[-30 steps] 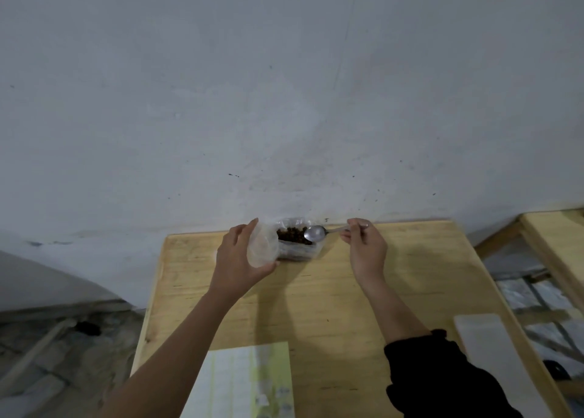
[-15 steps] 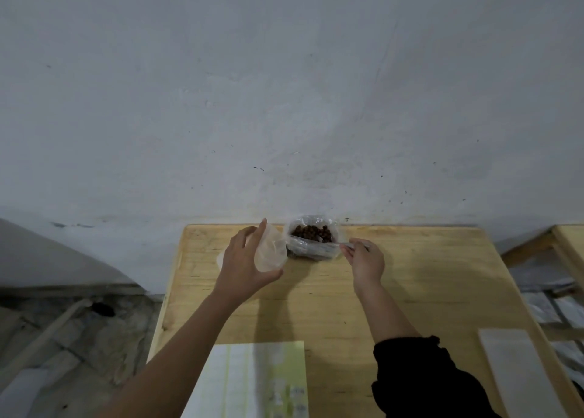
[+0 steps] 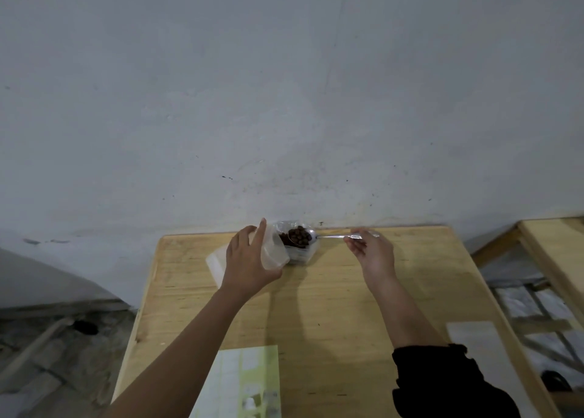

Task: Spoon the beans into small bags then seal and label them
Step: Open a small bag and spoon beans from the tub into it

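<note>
Newly lifted spoon (image 3: 328,237) carries beans (image 3: 299,237), right fingers (image 3: 353,243) pinching it, left fingers (image 3: 262,229) gripping a bag (image 3: 273,254).

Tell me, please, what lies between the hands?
In the head view: the spoon, heaped with beans, over the clear container, between left hand and right hand.

The table (image 3: 331,307) stands against the wall (image 3: 284,101). At the middle of its far edge sits the container (image 3: 305,256), with beans (image 3: 298,237) above it in the bowl of the spoon (image 3: 331,236). The right hand (image 3: 373,253) holds the spoon from the right. The left hand (image 3: 246,263) holds 1 small bag (image 3: 273,253) just left of the container. A sheet (image 3: 243,383) lies at the near edge and a strip (image 3: 483,354) by the right edge.
</note>
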Demonstrator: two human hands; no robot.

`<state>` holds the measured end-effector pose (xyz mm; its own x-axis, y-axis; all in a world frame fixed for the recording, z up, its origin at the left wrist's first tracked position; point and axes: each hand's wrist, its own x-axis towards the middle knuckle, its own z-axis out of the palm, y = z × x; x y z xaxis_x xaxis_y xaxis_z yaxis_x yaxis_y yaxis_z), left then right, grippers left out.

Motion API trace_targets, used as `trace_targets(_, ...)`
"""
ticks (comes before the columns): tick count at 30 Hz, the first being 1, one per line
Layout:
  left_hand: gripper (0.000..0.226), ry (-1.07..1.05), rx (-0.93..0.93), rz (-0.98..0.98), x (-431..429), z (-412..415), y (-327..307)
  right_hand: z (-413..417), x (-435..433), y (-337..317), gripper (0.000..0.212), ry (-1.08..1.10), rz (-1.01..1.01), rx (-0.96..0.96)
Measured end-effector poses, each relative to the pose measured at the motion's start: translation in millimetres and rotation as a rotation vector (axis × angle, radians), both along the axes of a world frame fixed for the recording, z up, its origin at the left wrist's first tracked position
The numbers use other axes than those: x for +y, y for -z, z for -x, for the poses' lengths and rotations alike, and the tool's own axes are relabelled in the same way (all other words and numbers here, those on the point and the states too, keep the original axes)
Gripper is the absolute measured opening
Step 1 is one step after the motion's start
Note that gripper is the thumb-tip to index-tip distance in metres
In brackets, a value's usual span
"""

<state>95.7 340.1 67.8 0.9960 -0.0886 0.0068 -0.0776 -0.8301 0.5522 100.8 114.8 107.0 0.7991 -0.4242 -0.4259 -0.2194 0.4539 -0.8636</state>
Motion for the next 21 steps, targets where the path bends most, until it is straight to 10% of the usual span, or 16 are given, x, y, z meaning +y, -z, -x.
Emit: trace_targets(21, 0.105, -0.092, -0.054, 0.050, -0.3, 15.6, 5.0, -6.6, 14.4, 36.1, 0.020, -0.197, 0.361, -0.082)
